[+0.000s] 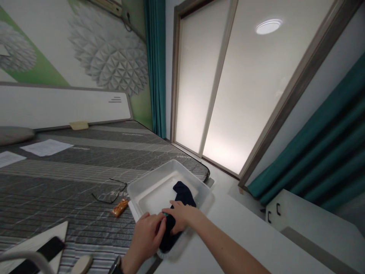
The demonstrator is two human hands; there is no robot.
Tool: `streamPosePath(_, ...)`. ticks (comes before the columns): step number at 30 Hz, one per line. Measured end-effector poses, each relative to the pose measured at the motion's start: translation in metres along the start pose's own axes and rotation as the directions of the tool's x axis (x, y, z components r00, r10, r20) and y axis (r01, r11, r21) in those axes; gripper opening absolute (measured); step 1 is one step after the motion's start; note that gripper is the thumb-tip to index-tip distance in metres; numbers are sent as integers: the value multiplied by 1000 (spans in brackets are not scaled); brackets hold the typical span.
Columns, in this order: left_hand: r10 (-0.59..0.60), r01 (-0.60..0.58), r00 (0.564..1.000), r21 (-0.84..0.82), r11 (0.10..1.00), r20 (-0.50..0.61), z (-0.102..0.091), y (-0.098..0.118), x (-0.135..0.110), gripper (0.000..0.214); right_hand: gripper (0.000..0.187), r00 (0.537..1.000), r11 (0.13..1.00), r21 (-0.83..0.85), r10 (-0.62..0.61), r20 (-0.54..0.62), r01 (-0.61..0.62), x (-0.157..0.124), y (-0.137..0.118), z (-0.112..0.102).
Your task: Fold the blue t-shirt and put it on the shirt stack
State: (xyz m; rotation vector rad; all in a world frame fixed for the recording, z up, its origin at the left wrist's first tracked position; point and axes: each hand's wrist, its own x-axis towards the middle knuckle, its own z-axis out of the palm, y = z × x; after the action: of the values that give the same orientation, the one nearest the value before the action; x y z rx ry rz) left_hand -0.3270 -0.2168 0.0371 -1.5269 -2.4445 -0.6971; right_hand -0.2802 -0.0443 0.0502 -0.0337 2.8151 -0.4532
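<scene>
A white plastic tray (159,179) lies at the edge of the bed, with a dark navy piece of cloth (182,194) in it that hangs over the tray's near rim. My left hand (146,238) is closed on the near part of the cloth at the rim. My right hand (181,215) lies on top of the cloth inside the tray, its fingers curled and pressed onto the fabric beside my left hand.
The grey striped mattress (71,171) carries eyeglasses (110,192), an orange wrapped snack (119,207), sheets of paper (47,146) and a phone (48,249) on a white board. Frosted sliding doors (228,87) stand ahead. A white cabinet (299,220) and teal curtains (327,152) are at the right.
</scene>
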Motion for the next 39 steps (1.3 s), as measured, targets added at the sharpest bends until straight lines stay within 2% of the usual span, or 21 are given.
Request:
streamPosePath(3,4,-4,1000,15,1000,-13,2,-1,-2,31,53,992,998,-15,57,112,-55,18,0,11)
streamPosePath(6,10,-9,1000,31,999,-12,1,-1,-1,31,34,997,999,-9,54,47,-53,25,1,20)
streamPosePath(9,15,-14,1000,36,999,-9,-1,0,0,31,33,999,1000,13,26,-36,-25,18,7,22)
streamPosePath(13,18,-18,1000,25,1000,-14,-2,0,0,30,27,992,997,62,-34,-120,41,-3,23,6)
streamPosePath(15,13,-12,999,10,1000,-30,-2,-1,-1,26,21,979,989,130,-46,-199,73,-16,33,-8)
streamPosePath(17,-9,8,998,-9,1000,-62,-1,-2,-2,21,18,953,972,222,-8,-302,79,-29,41,-21)
streamPosePath(19,-33,30,995,-27,999,-98,0,-3,-3,25,18,916,947,316,81,-393,52,-43,48,-32)
streamPosePath(22,-29,24,991,-40,999,-127,1,-5,-5,42,23,826,868,493,233,-513,62,-65,53,-42)
streamPosePath(25,-6,2,992,-32,999,-124,0,-6,-6,41,30,748,720,670,339,-570,184,-91,53,-45)
streamPosePath(27,7,-9,994,-22,1000,-108,-1,-6,-5,34,32,729,629,747,405,-551,215,-110,54,-45)
streamPosePath(29,21,-23,996,-22,999,-88,-2,-5,-4,30,34,729,573,797,462,-505,190,-126,58,-42)
streamPosePath(31,28,-30,997,-31,999,-72,-3,-4,-1,29,32,730,596,791,479,-487,138,-140,66,-35)
streamPosePath(34,28,-31,998,-45,998,-56,-6,-2,3,29,22,745,748,664,448,-495,-8,-152,79,-15)
streamPosePath(36,42,-46,997,-65,997,-65,-9,-1,6,29,27,761,822,558,434,-482,-115,-156,84,3)
streamPosePath(39,88,-98,991,-100,990,-98,-15,5,10,27,36,773,881,451,382,-506,-140,-159,81,22)
